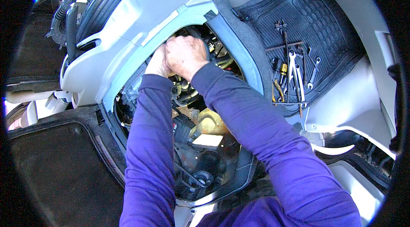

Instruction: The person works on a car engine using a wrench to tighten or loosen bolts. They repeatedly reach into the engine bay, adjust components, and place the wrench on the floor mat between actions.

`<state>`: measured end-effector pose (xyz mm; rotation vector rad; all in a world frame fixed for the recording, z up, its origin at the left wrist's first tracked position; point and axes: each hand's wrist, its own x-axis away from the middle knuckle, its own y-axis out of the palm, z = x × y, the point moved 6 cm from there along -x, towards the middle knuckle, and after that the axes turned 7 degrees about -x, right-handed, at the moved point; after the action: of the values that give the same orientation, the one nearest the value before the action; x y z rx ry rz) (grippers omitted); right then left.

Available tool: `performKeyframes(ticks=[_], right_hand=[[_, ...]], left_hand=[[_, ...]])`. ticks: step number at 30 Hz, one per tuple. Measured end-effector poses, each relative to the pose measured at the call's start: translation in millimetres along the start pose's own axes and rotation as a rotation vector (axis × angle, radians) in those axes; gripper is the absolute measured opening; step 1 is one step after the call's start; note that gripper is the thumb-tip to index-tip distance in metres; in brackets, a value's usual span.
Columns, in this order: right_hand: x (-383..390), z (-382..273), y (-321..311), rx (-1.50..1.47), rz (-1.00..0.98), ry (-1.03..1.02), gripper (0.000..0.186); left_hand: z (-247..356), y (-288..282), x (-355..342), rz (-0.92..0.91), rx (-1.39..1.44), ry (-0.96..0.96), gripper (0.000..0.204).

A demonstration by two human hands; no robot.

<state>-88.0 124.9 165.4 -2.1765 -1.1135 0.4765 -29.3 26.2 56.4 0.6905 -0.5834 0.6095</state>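
Observation:
My two hands are together inside an engine bay opening framed by a pale blue rim (232,47), at its upper part. My right hand (185,54) lies over and beside my left hand (160,60), its fingers curled. My left hand is partly hidden under it, also closed. What they grip cannot be made out. Around them are dark engine parts, a ribbed hose (223,62) and metal fittings. Lower in the bay, between my purple-sleeved forearms, are a yellowish metal part (209,120), a black cylinder (204,165) and a pale rectangular piece (207,140).
A black rubber mat (320,13) at the right holds several wrenches (291,69), pliers (278,90) and screwdrivers (283,69). Grey plastic trim (119,22) surrounds the opening. Dark padded panels (60,158) lie at lower left, and black hoses (72,26) at upper left.

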Motion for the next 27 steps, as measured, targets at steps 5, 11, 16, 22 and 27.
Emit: performKeyframes(ticks=[5,11,16,22,27], right_hand=[[-1.9,-4.2,-1.6,0.025,-0.009,-0.019,0.023],[5.3,2.7,-1.7,0.063,-0.008,-0.038,0.024],[24.4,22.6,14.0,0.161,-0.271,0.098,0.023],[15.1,10.0,5.6,0.171,-0.313,0.145,0.028],[-5.5,-16.9,-4.3,0.109,0.085,-0.042,0.024]], left_hand=[[0.3,3.0,0.4,-0.034,-0.017,0.003,0.042],[2.2,6.5,4.5,-0.062,0.117,-0.03,0.044],[-7.9,6.6,-7.8,0.062,-0.036,-0.182,0.042],[12.0,-8.1,-1.1,-0.066,-0.483,0.167,0.025],[9.4,9.8,9.1,-0.271,-0.598,0.382,0.02]])
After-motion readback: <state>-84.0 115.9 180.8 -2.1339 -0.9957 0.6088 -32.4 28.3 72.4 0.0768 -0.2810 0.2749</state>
